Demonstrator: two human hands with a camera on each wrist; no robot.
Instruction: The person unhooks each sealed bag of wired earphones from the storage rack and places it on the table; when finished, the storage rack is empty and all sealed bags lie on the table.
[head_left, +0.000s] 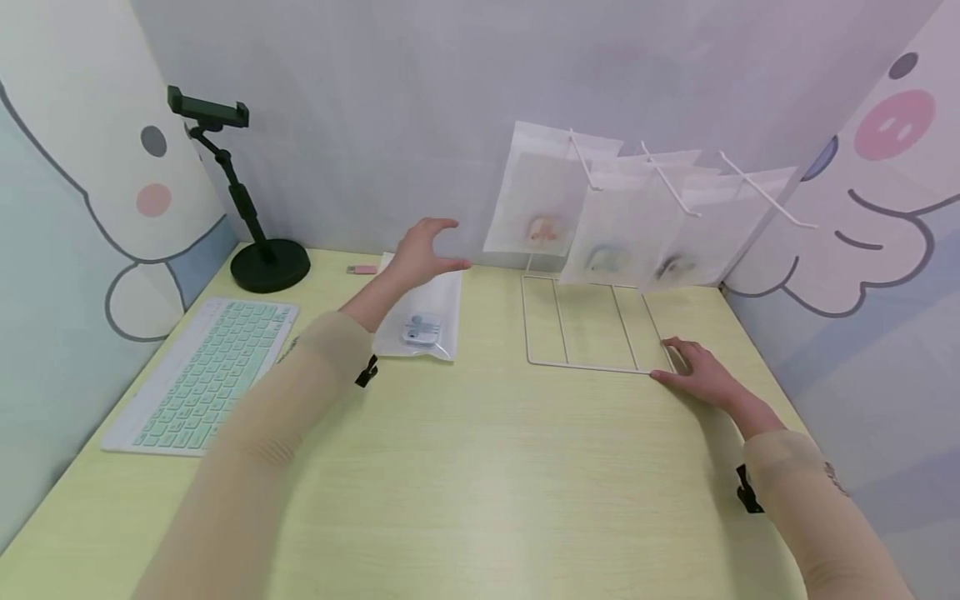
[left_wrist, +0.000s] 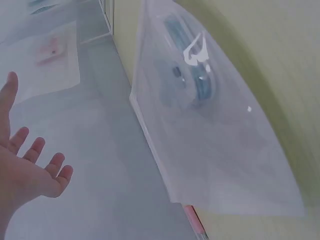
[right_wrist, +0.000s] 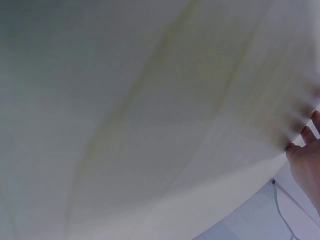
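My left hand (head_left: pixel 420 257) is above the back of a clear plastic bag (head_left: pixel 444 329), its thumb and fingers spread apart with nothing between them. The bag lies on the table with a small white and light-blue item (head_left: pixel 422 329) inside. In the left wrist view the hand (left_wrist: pixel 30 167) shows loose fingers, apart from the bag (left_wrist: pixel 215 155). My right hand (head_left: pixel 701 377) rests at the front right corner of a white wire rack (head_left: pixel 588 367), thumb and fingers apart. The right wrist view shows that hand (right_wrist: pixel 307 160) with fingertips on the tabletop (right_wrist: pixel 165 115).
Three translucent bags, left (head_left: pixel 555 179), middle (head_left: pixel 630 221) and right (head_left: pixel 727 221), hang from the rack's hooks, each with a small item. A white and mint keyboard (head_left: pixel 213 375), a black phone stand (head_left: pixel 270 267) and a pink USB stick (head_left: pixel 362 269) are at left. Printed walls enclose the table.
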